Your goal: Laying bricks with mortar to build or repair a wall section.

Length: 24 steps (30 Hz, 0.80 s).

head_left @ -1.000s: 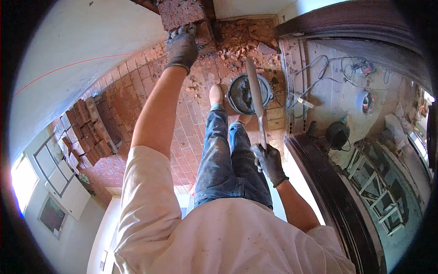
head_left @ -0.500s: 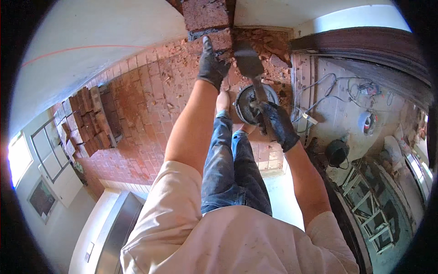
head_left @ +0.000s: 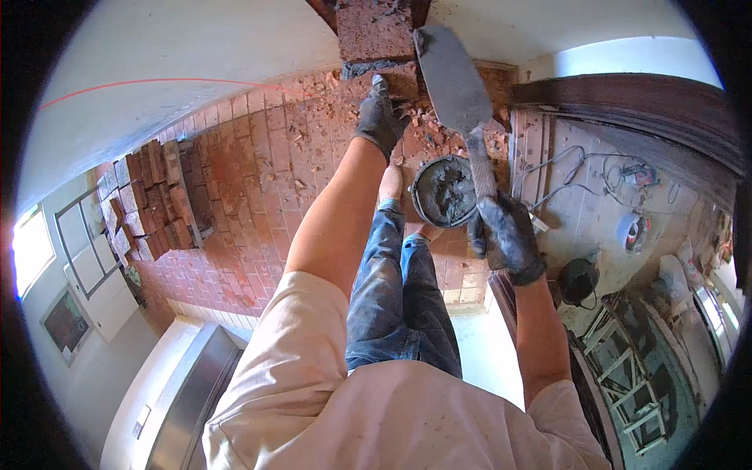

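My right hand (head_left: 513,235), in a dark glove, is closed round the handle of a trowel (head_left: 454,82). Its broad grey blade is raised just right of a brick pillar (head_left: 374,31), with a dark smear of mortar near the tip. My left hand (head_left: 381,121), gloved too, grips a brick (head_left: 401,81) at the pillar's lower part, thumb against its face; the other fingers are partly hidden. Grey mortar (head_left: 376,68) shows between this brick and the one above. Below the trowel, a round bucket (head_left: 417,205) holds wet grey mortar (head_left: 454,192).
Brick rubble (head_left: 431,137) litters the red brick floor (head_left: 243,196) around the pillar's foot. Stacked bricks (head_left: 153,200) stand at the left. To the right are a looping cable (head_left: 576,160), a dark bucket (head_left: 578,280) and a wooden ladder-like frame (head_left: 627,376).
The trowel has risen from over the bucket to beside the pillar, its blade turning to show a broad face. The mortar bucket is uncovered. My left hand keeps to the brick.
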Each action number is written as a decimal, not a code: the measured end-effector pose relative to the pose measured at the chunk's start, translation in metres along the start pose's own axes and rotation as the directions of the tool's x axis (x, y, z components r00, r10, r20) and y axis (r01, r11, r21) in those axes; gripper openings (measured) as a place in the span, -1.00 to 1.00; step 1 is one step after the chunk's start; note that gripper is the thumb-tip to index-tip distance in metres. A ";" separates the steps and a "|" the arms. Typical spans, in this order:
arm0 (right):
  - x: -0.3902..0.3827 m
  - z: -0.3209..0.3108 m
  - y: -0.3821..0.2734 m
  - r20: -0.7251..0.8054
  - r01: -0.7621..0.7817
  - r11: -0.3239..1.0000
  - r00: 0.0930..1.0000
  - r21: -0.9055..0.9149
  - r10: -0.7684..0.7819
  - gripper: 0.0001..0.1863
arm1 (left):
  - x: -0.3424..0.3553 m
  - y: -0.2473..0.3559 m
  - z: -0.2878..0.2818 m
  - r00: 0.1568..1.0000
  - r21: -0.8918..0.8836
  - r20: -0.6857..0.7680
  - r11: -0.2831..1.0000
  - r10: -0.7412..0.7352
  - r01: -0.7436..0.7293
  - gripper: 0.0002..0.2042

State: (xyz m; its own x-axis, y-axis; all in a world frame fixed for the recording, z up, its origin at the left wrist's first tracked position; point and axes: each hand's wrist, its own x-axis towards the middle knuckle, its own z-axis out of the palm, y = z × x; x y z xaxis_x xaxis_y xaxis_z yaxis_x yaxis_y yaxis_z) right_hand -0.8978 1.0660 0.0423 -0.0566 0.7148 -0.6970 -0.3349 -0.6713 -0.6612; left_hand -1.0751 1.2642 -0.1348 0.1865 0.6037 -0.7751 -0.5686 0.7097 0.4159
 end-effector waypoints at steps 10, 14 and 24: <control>0.032 0.029 0.051 -0.060 0.288 0.633 0.881 -0.719 -0.469 -0.67 | 0.005 -0.003 -0.002 0.998 -0.023 0.018 0.998 0.061 -0.061 -0.57; 0.025 0.031 0.069 -0.033 0.390 0.521 0.777 -0.759 -0.629 -0.56 | 0.003 -0.001 -0.004 1.000 0.089 -0.025 0.996 0.013 -0.011 -0.57; 0.029 0.026 0.077 0.082 0.355 0.324 0.775 -0.877 -0.627 -0.50 | 0.009 -0.003 -0.007 1.000 0.088 0.027 0.996 0.003 -0.006 -0.54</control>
State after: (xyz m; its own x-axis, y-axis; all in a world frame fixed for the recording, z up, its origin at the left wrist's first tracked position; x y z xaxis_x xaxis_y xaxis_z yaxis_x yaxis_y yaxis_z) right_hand -0.9496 1.0399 -0.0219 0.0894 0.9907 -0.1030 0.6962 -0.1361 -0.7048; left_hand -1.0770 1.2647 -0.1461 0.2061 0.6157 -0.7605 -0.4965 0.7355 0.4609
